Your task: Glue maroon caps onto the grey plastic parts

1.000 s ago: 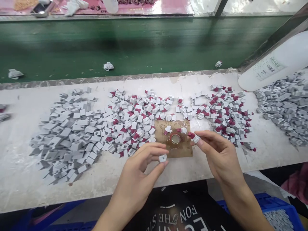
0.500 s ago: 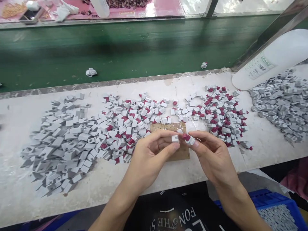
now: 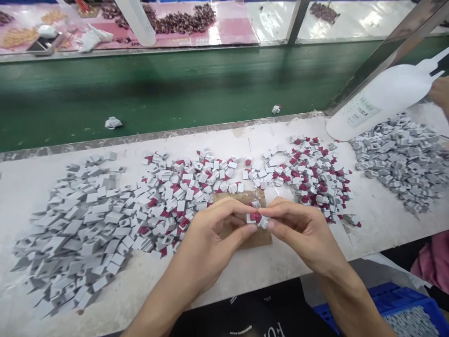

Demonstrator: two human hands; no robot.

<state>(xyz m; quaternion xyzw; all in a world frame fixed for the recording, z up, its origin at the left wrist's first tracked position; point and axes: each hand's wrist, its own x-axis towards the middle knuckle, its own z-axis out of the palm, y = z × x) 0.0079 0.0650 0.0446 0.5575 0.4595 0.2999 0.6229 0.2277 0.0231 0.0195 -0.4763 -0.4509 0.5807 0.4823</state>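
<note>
My left hand pinches a small white plastic block between thumb and fingertips. Between the thumb and index finger of my right hand is a small red-and-white plastic piece. The red part lies against the white block, though fingertips partly hide where they meet. Below both hands lies a brown cardboard sheet. Loose red-and-white pieces are heaped behind my left hand, and another heap of similar pieces lies behind my right.
Plain grey blocks spread across the left of the white table; a second grey pile is at the right. A white bottle leans by a metal post. Beyond runs a green belt. A blue crate stands lower right; another person's hand shows there above.
My hands have come together, and the red part of the right-hand piece now touches the left-hand block. The view has shifted slightly, showing more of the far side.
</note>
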